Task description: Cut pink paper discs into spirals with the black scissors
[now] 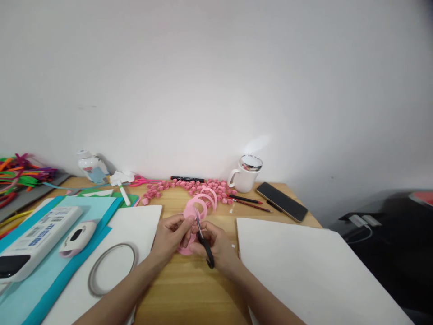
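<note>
My left hand (173, 234) pinches a pink paper spiral (203, 204) over the middle of the wooden table. Loops of the spiral rise beyond my fingers, and another pink part hangs below them. In my right hand (216, 246) is a pair of black-handled scissors (205, 247), fingers wrapped round the handles. The blades point up and away, against the pink paper beside my left fingertips. Whether the blades are apart is too small to tell. Behind the spiral, many small rolled pink paper buds (216, 186) lie scattered on the table.
A white mug (246, 175), pencils (250, 204) and a phone (282, 201) lie at the back right. White sheets (304, 266) flank my hands. To the left are a tape roll (93, 271), a glue gun-like white device (77, 239), a white bottle (93, 167) and pink scissors (144, 181).
</note>
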{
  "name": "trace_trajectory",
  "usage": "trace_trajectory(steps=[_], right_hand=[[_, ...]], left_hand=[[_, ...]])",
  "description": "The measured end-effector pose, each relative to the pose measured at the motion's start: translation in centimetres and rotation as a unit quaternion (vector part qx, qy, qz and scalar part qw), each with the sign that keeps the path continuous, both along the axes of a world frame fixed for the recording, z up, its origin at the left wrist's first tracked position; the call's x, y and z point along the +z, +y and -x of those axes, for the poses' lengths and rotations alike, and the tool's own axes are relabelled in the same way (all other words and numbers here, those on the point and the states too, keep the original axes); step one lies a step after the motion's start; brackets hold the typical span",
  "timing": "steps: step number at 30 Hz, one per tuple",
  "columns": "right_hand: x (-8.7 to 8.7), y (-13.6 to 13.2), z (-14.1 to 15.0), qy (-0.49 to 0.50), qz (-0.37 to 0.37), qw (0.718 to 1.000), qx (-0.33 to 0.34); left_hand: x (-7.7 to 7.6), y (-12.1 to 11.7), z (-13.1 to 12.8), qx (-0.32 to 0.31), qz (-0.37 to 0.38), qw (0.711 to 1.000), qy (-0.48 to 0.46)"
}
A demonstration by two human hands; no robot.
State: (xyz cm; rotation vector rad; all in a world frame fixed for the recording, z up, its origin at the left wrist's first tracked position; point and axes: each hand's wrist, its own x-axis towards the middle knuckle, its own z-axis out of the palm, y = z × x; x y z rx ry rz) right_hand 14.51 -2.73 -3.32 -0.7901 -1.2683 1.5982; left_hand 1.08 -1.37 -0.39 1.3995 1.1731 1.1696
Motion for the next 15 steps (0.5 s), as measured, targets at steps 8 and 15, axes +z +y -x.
trace_trajectory(steps=[8, 15], right_hand=[[0.13, -0.01, -0.03, 0.001, 0.004, 1.000, 0.000], [-0.21, -0.04, -0.17, -0.032, 0.022, 0.999, -0.007]], left_hand=[[-0.31, 0.10, 0.01, 0.005, -0.004, 1.000, -0.013], [-0.53, 0.30, 0.23, 0.022, -0.012, 0.999, -0.045]])
